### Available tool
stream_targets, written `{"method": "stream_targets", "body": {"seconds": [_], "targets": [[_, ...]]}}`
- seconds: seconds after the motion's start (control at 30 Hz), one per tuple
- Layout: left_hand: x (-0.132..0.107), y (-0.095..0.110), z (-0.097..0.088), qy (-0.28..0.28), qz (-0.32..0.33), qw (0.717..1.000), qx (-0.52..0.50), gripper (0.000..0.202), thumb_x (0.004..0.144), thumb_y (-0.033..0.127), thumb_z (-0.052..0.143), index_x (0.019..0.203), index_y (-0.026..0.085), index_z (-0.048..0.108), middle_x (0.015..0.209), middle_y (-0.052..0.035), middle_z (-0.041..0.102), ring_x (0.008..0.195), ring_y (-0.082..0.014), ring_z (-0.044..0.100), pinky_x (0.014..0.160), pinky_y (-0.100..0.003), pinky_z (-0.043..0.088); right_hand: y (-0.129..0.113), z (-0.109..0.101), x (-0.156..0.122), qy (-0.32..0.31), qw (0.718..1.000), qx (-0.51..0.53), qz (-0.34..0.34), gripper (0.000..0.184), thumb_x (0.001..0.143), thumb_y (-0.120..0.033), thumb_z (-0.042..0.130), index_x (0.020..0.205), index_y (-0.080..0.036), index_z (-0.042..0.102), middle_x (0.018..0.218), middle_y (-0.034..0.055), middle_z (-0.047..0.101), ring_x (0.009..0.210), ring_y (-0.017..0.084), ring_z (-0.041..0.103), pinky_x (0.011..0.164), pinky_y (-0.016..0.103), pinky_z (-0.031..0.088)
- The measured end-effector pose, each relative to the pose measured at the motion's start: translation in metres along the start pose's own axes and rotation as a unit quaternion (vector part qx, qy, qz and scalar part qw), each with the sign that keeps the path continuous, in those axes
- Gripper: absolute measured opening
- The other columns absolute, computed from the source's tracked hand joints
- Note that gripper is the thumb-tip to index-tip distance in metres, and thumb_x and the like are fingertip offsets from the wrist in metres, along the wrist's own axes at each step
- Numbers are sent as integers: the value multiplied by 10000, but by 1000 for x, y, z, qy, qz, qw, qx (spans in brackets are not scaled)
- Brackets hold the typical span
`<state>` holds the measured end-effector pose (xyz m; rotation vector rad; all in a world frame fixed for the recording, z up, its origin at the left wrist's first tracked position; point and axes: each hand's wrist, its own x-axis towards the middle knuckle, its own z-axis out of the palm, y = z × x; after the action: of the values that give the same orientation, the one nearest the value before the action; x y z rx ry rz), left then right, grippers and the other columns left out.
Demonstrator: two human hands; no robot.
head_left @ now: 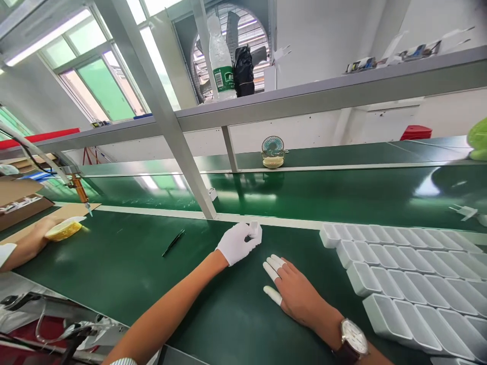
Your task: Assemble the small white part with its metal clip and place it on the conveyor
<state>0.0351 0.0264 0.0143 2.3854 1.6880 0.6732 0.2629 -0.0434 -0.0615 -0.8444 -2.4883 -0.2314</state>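
My left hand (238, 243), in a white glove, grips a small white plastic part (254, 229) just above the green table mat (213, 314), near the white strip that borders the conveyor. My right hand (291, 289) lies flat on the mat beside it, bare except for white finger cots, with a wristwatch (353, 338) on the wrist; it holds nothing. Rows of white rectangular tray cells (403, 284) lie to the right of my right hand.
Black tweezers (173, 242) lie on the mat left of my gloved hand. A co-worker's hand (36, 238) rests at far left by a yellow object (64, 230). A slanted metal post (178, 142), the green conveyor belt (323, 195) and a small desk fan (273, 151) stand beyond.
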Motion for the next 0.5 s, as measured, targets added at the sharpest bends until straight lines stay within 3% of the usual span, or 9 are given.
{"method": "stream_targets", "body": {"seconds": [0.27,0.37,0.43,0.5], "targets": [[-15,-24,-1,-12,5,999,-40,135,883,309,684,797,211,650,921,-39,647,887,-213,594,793,-343,439,-2,0,0,-17,999,25,30,453,1024,-321,535,1425,-111,554,1360,178,646,1348,326,550,1163,517,455],[-14,-28,-1,-21,9,999,-50,124,845,317,723,931,230,701,993,-54,669,958,-246,618,846,-370,469,-3,-2,1,-25,999,28,31,460,1019,-318,540,1427,-107,551,1373,177,637,1348,329,546,1165,511,451],[-12,-31,-2,-20,-1,998,-65,430,788,336,779,1198,258,675,1204,-85,656,1156,-299,594,969,-414,476,-3,-4,3,-26,999,29,31,465,1018,-312,539,1431,-98,543,1371,180,636,1333,331,554,1160,509,452],[-10,-36,-1,-25,-22,995,-98,807,721,335,830,1458,270,507,1470,-116,523,1375,-347,469,1125,-469,415,-3,-5,4,-29,999,29,35,474,1016,-308,538,1437,-90,532,1367,187,633,1319,334,558,1150,512,452]]}}
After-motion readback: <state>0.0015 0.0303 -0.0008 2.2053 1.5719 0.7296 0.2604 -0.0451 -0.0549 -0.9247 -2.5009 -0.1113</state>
